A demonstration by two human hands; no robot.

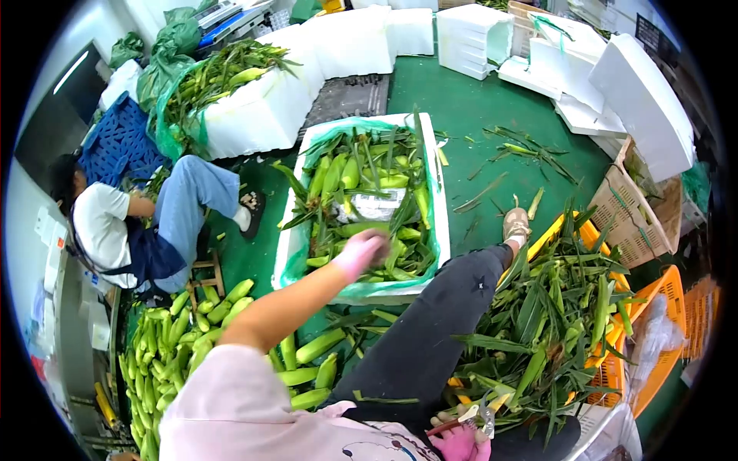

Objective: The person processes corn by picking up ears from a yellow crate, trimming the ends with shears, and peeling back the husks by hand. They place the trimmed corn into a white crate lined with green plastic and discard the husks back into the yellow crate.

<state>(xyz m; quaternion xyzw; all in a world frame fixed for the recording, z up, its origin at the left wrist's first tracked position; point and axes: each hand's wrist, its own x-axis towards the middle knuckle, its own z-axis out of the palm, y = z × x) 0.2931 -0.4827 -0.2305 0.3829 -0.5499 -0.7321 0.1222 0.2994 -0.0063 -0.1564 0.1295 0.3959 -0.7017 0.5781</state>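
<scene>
My left hand (364, 253), in a pink glove, reaches over the near part of a white foam box (287, 223) lined with green plastic. It is smeared by motion, so its fingers cannot be made out. Inside the box lie green corn ears (333, 175), loose leaves and a clear plastic-wrapped pack (375, 206). Low in the view, my right hand (460, 444), also pink-gloved, is closed around a knife (487, 419) with a reddish-brown handle and a shiny metal blade. Beside it is a large heap of corn husks and leaves (538, 323).
A pile of corn ears (165, 346) lies at my left. A seated person (108, 230) is behind it. Orange crates (661, 315) stand at right, white foam boxes (350, 42) at the back. Leaf scraps (530, 146) litter the green floor (477, 100).
</scene>
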